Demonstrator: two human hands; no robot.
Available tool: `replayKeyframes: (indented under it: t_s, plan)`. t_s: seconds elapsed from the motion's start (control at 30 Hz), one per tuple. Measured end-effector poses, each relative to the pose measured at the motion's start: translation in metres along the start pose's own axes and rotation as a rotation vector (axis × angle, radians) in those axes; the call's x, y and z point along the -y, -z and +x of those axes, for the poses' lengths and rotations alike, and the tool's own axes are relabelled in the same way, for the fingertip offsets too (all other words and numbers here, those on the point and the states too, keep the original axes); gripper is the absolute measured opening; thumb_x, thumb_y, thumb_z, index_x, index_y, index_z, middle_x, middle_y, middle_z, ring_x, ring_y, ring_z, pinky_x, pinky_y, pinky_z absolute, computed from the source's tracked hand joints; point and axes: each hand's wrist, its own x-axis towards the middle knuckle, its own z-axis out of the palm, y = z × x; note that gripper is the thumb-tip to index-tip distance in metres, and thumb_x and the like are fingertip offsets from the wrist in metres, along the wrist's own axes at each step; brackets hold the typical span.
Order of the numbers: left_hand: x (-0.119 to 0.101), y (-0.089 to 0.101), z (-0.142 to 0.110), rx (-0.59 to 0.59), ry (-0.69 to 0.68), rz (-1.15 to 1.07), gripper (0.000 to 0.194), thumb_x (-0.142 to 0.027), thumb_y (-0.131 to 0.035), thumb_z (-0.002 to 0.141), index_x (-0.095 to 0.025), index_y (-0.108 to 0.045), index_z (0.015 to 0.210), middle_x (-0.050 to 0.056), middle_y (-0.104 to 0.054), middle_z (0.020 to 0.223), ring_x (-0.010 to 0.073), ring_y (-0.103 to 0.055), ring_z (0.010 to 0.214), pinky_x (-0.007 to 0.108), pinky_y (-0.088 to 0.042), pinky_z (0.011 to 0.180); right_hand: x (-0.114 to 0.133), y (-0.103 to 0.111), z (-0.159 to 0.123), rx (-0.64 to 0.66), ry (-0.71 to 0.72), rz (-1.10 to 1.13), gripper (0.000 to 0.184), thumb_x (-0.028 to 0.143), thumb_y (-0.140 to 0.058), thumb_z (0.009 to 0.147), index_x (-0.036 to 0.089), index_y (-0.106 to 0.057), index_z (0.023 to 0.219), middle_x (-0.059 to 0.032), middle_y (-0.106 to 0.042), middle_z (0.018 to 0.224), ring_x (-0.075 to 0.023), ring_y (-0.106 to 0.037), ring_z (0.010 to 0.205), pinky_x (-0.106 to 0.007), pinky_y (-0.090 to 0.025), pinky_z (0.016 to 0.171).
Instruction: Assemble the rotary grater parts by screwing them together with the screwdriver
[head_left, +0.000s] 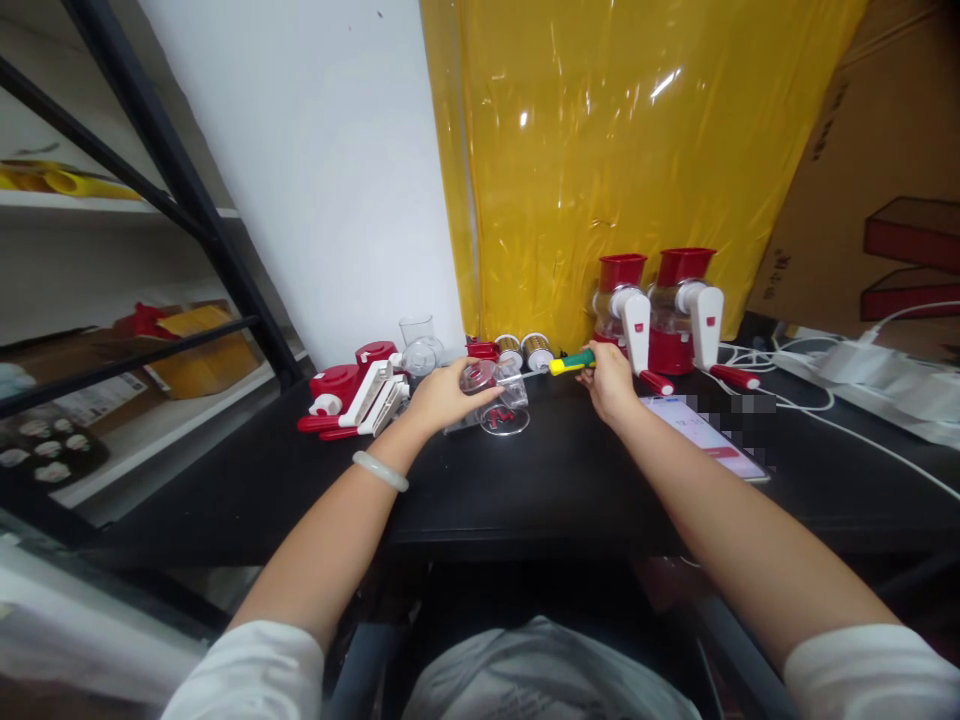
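Note:
My left hand (444, 396) is closed around a clear plastic housing (513, 384), holding it just above the black tabletop. In my right hand (611, 380) is a screwdriver (571, 362) with a green and yellow handle. Its shaft points left, and the tip meets the housing; exactly where it touches is too small to make out. Beneath the housing, a round clear piece with red marks (504, 418) lies on the table. Two drum-shaped grater inserts (536, 352) stand just behind.
Red bases and white crank handles (375, 398) lie at left beside a clear hopper (420, 345). Two assembled red-and-white rotary graters (686, 310) stand at right, behind a lit phone (705, 437). White cables and a power strip (862, 375) occupy the table's right side.

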Motion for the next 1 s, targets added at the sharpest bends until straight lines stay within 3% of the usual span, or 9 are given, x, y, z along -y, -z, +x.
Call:
replayKeyframes:
  t_s: [0.13,0.23,0.4,0.53,0.8,1.0]
  plan:
    - [0.0001,-0.0003,-0.0001,0.002,0.004,-0.010,0.074,-0.074,-0.059,0.073,-0.022,-0.058,0.126,0.009,-0.071,0.096,0.0276,-0.066,0.086,0.036,-0.049,0.076,0.0048,-0.0014,-0.0048,0.032,-0.031,0.143,0.016,0.035,-0.057,0.075,0.022,-0.050,0.071,0.0061,-0.047,0.057,-0.0072,-0.041,0.043,-0.022,-0.042,0.046]
    - [-0.0008,0.0003,-0.0007,0.003,0.005,-0.005,0.074,-0.073,-0.059,0.073,-0.022,-0.058,0.126,0.009,-0.071,0.097,0.0282,-0.066,0.087,0.037,-0.049,0.076,0.0075,-0.0007,-0.0060,0.033,-0.045,0.124,0.020,0.040,-0.055,0.077,0.022,-0.051,0.071,0.0043,-0.052,0.061,-0.0081,-0.045,0.044,-0.023,-0.041,0.045]
    - [-0.0016,0.0012,-0.0011,0.003,0.005,-0.006,0.073,-0.073,-0.059,0.073,-0.022,-0.059,0.125,0.008,-0.071,0.093,0.0270,-0.066,0.084,0.036,-0.049,0.074,0.0047,0.0004,-0.0010,-0.061,-0.042,-0.053,0.037,0.057,-0.053,0.081,0.022,-0.050,0.069,0.0059,-0.042,0.047,-0.0093,-0.038,0.037,-0.024,-0.040,0.040]
    - [-0.0006,0.0008,-0.0006,0.004,0.004,0.000,0.075,-0.074,-0.059,0.073,-0.021,-0.058,0.126,0.010,-0.071,0.095,0.0274,-0.066,0.086,0.036,-0.049,0.076,0.0008,0.0013,0.0008,-0.031,0.026,-0.067,0.025,0.044,-0.062,0.076,0.023,-0.052,0.069,0.0091,-0.034,0.042,-0.0076,-0.033,0.036,-0.021,-0.037,0.039]
    - [0.0032,-0.0015,0.0002,-0.006,-0.012,-0.005,0.075,-0.075,-0.057,0.073,-0.023,-0.058,0.125,0.009,-0.071,0.100,0.0273,-0.066,0.088,0.036,-0.049,0.077,0.0075,-0.0019,-0.0054,0.013,-0.057,0.186,0.014,0.034,-0.058,0.071,0.021,-0.054,0.069,0.0063,-0.049,0.057,-0.0056,-0.040,0.039,-0.021,-0.037,0.040]
    - [0.0031,-0.0016,0.0006,-0.005,-0.019,-0.002,0.074,-0.074,-0.058,0.073,-0.022,-0.057,0.126,0.009,-0.071,0.098,0.0269,-0.066,0.088,0.036,-0.049,0.077,0.0051,0.0026,0.0003,-0.019,0.013,0.001,0.047,0.064,-0.043,0.083,0.021,-0.053,0.066,0.0040,-0.045,0.046,-0.0091,-0.040,0.035,-0.023,-0.035,0.036]
